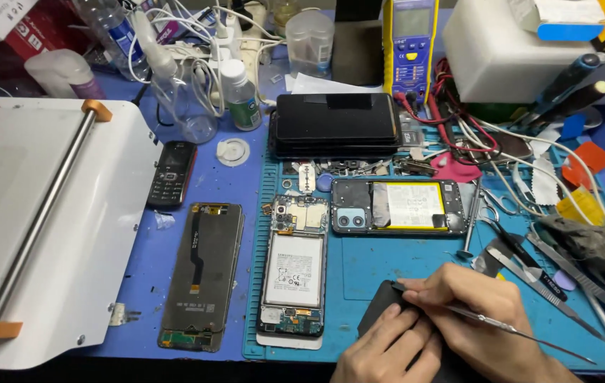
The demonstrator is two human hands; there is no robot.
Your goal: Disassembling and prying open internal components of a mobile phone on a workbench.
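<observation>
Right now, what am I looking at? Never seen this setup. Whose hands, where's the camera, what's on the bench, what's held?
No machine: one person's bare hands, filmed by a camera on that person's head, looking down. The left hand steadies a dark flat phone part. The right hand holds a thin metal tool, its tip at the part's edge. On the blue work mat lie two opened phones with batteries showing; a detached screen panel lies beside it. Further back: a yellow multimeter and a white machine at left.

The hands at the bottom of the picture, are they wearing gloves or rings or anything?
No. The left hand and right hand are both bare: no gloves, rings or watch show. No sleeves reach the wrists where they leave the frame, and there are no marks or bandages on them.
</observation>
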